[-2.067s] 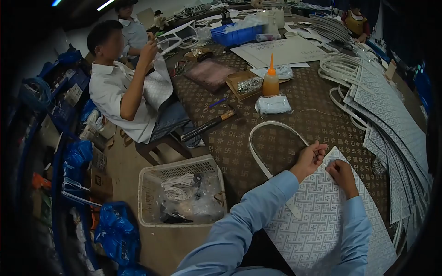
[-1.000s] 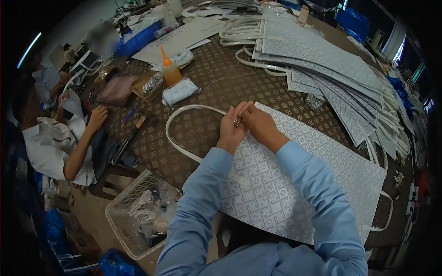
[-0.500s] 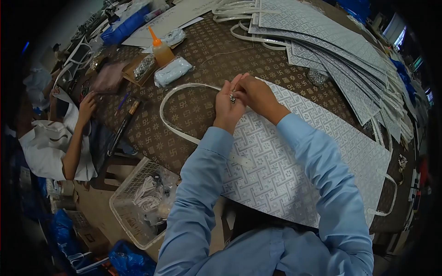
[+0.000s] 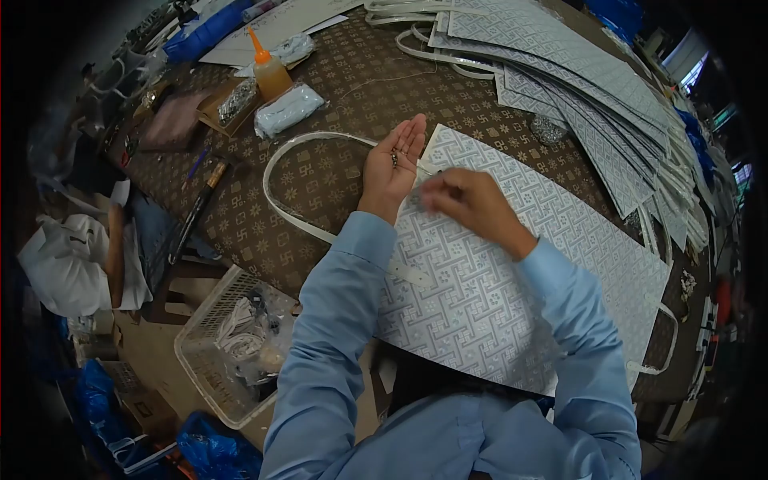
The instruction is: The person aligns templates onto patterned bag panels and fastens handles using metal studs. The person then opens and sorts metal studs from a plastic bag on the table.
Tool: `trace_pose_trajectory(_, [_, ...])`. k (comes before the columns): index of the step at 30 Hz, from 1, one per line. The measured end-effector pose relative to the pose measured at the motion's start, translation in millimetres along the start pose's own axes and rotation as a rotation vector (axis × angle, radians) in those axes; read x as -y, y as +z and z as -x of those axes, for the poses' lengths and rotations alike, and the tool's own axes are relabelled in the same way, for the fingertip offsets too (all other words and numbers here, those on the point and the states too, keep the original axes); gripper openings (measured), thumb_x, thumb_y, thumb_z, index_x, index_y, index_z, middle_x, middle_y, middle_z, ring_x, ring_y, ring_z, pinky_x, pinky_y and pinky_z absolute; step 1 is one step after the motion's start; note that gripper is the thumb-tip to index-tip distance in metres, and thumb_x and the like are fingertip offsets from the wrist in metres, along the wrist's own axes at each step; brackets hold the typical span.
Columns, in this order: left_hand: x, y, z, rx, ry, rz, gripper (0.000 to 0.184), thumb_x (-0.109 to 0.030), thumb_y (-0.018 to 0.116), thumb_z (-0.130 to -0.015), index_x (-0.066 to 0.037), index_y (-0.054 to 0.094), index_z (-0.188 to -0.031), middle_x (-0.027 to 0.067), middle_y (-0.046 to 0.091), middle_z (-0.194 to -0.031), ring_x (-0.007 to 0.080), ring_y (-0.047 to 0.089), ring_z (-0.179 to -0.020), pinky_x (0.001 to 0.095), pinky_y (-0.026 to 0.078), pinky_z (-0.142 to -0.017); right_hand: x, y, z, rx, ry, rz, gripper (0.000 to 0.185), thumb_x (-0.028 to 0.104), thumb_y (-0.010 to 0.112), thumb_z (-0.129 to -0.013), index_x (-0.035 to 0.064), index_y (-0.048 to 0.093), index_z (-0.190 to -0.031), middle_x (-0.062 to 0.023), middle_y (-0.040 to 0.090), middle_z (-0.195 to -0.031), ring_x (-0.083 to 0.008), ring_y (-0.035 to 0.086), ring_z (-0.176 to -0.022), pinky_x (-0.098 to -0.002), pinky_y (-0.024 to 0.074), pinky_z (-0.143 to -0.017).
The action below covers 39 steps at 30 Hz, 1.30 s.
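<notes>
My left hand [image 4: 390, 170] is palm up and cupped, with small shiny metal pieces [image 4: 395, 158] lying in it. To its right, my right hand [image 4: 472, 202] hovers over the patterned panel; its fingers are curled together, their tips smeared by motion. What they pinch, if anything, I cannot make out. The panel [image 4: 512, 280] is silver-white with a geometric pattern and lies flat in front of me, under my forearms. A pale loop handle [image 4: 276, 188] extends from its left edge, one flat end [image 4: 412, 274] lying on the panel. Another handle [image 4: 670, 340] sticks out at the right edge.
Overlapping patterned panels with handles [image 4: 552, 60] fill the far right. A glue bottle [image 4: 270, 74], a wrapped packet [image 4: 290, 110] and a hammer [image 4: 200, 208] lie on the brown patterned cloth [image 4: 352, 104]. A plastic basket [image 4: 200, 352] stands lower left. Another person's arm [image 4: 117, 248] is at the left.
My hands have separated. The right has moved right and toward me, over the panel; the left has opened out its fingers. The other person's hand has drawn back from the table.
</notes>
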<state>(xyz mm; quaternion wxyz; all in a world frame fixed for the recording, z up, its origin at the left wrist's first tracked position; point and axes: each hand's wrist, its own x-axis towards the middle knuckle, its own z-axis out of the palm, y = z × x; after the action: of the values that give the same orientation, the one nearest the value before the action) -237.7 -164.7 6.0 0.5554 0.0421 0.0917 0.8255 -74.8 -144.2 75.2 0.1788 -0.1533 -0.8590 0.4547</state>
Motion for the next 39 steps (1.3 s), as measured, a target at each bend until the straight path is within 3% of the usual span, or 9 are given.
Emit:
trace_pose_trajectory(7, [-1,7,3,-0.027,0.029,0.092,0.043,-0.002,0.037,-0.089,0.009,0.02,-0.127,0.0277,0.039,-0.122,0.0328,0.046,-0.111,0.0347,0.045,-0.092,-4,34,61,0.191,0.133,-0.116,0.006,0.004,0.059,-0.079,0.0007,0.057,-0.084,-0.0072,0.056,-0.079,-0.0138,0.057,-0.064,-0.0249,0.0452,-0.056])
trace_pose_trajectory(9, [-2,6,4,-0.017,0.034,0.101,0.043,-0.001,0.036,-0.089,0.008,0.02,-0.128,0.0278,0.039,-0.122,0.0329,0.046,-0.112,0.035,0.045,-0.092,-10,45,63,0.101,-0.161,0.064,0.008,0.004,0.061,-0.077,0.002,0.058,-0.084,-0.0084,0.055,-0.078,-0.0189,0.057,-0.065,-0.027,0.0449,-0.057])
trace_pose_trajectory(14, [-4,6,2,0.015,0.034,0.085,0.045,0.0,0.034,-0.088,0.008,0.016,-0.129,0.028,0.038,-0.123,0.0327,0.046,-0.112,0.0353,0.044,-0.093,-5,53,69,0.059,-0.219,0.1,0.009,0.005,0.064,-0.074,0.0025,0.058,-0.08,-0.009,0.054,-0.077,-0.0233,0.055,-0.066,-0.0291,0.0444,-0.058])
trace_pose_trajectory(19, [0,15,4,-0.082,0.013,-0.002,0.026,-0.003,0.041,-0.088,0.01,0.044,-0.111,0.0224,0.05,-0.115,0.028,0.051,-0.107,0.0311,0.048,-0.088,-5,58,75,-0.052,-0.264,0.11,0.01,0.005,0.066,-0.072,0.0022,0.058,-0.076,-0.0089,0.054,-0.076,-0.0228,0.055,-0.065,-0.0293,0.0438,-0.056])
trace_pose_trajectory(23, [-1,9,3,-0.054,-0.017,0.009,0.023,-0.007,0.047,-0.087,0.005,0.05,-0.106,0.0198,0.054,-0.111,0.0258,0.055,-0.101,0.0308,0.047,-0.088,2,57,75,-0.051,-0.144,0.121,0.012,0.005,0.068,-0.07,0.0023,0.058,-0.075,-0.0102,0.054,-0.076,-0.0225,0.054,-0.063,-0.0294,0.043,-0.054])
trace_pose_trajectory(28, [3,-1,-1,-0.004,0.009,-0.01,0.046,-0.012,0.04,-0.091,0.002,0.022,-0.131,0.0221,0.045,-0.12,0.0263,0.049,-0.108,0.033,0.043,-0.092,4,59,81,-0.053,-0.256,0.182,0.011,0.003,0.067,-0.069,0.0021,0.059,-0.077,-0.0109,0.054,-0.076,-0.0248,0.054,-0.064,-0.0318,0.0443,-0.055])
trace_pose_trajectory(31, [5,2,2,-0.033,0.03,-0.021,0.031,-0.012,0.046,-0.089,0.002,0.041,-0.116,0.0196,0.049,-0.115,0.0253,0.05,-0.108,0.0317,0.042,-0.093,3,57,83,-0.052,-0.3,0.233,0.011,0.001,0.066,-0.069,0.0015,0.06,-0.078,-0.012,0.054,-0.077,-0.0262,0.055,-0.065,-0.0327,0.045,-0.055])
trace_pose_trajectory(35, [4,4,5,-0.021,0.028,-0.049,0.031,-0.012,0.045,-0.089,0.002,0.041,-0.116,0.0196,0.05,-0.114,0.0255,0.05,-0.108,0.0314,0.043,-0.093,6,58,86,-0.055,-0.359,0.287,0.008,0.0,0.063,-0.072,0.0002,0.059,-0.079,-0.011,0.053,-0.075,-0.0264,0.055,-0.064,-0.0319,0.0454,-0.054])
trace_pose_trajectory(39, [5,2,4,-0.011,0.02,-0.085,0.042,-0.015,0.038,-0.092,0.001,0.026,-0.129,0.0213,0.047,-0.117,0.0257,0.051,-0.105,0.032,0.045,-0.09,4,61,87,-0.049,-0.3,0.292,0.01,-0.002,0.064,-0.07,-0.0003,0.06,-0.078,-0.0133,0.054,-0.076,-0.0266,0.056,-0.065,-0.0326,0.0451,-0.053])
